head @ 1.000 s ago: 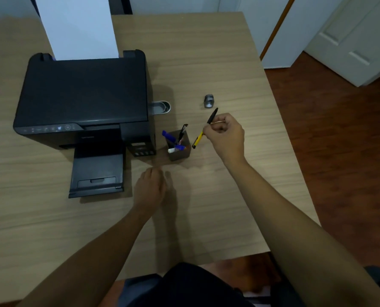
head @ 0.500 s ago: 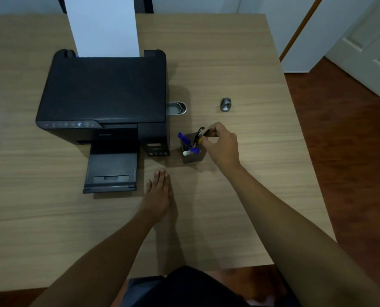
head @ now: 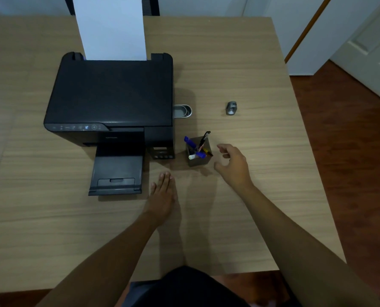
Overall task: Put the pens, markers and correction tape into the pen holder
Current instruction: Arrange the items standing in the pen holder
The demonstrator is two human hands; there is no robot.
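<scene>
A small dark square pen holder (head: 199, 161) stands on the wooden table just right of the printer. Inside it are a blue marker (head: 190, 142), a black pen (head: 204, 138) sticking up, a yellow and black pen (head: 207, 151) and a white-tipped item I cannot identify. My right hand (head: 234, 167) hovers just right of the holder, fingers apart and empty. My left hand (head: 162, 197) lies flat on the table, palm down, in front of the holder. A small grey object (head: 231, 108), perhaps the correction tape, sits further back on the right.
A black printer (head: 111, 100) with a white sheet (head: 111, 27) standing in its feeder fills the left middle; its output tray (head: 117, 173) juts toward me. A grey oval case (head: 182, 111) lies beside the printer. The table's right edge (head: 304, 129) drops to a wood floor.
My right hand carried the yellow and black pen to the holder, let it go inside, and has drawn back open. My left hand flattened on the table.
</scene>
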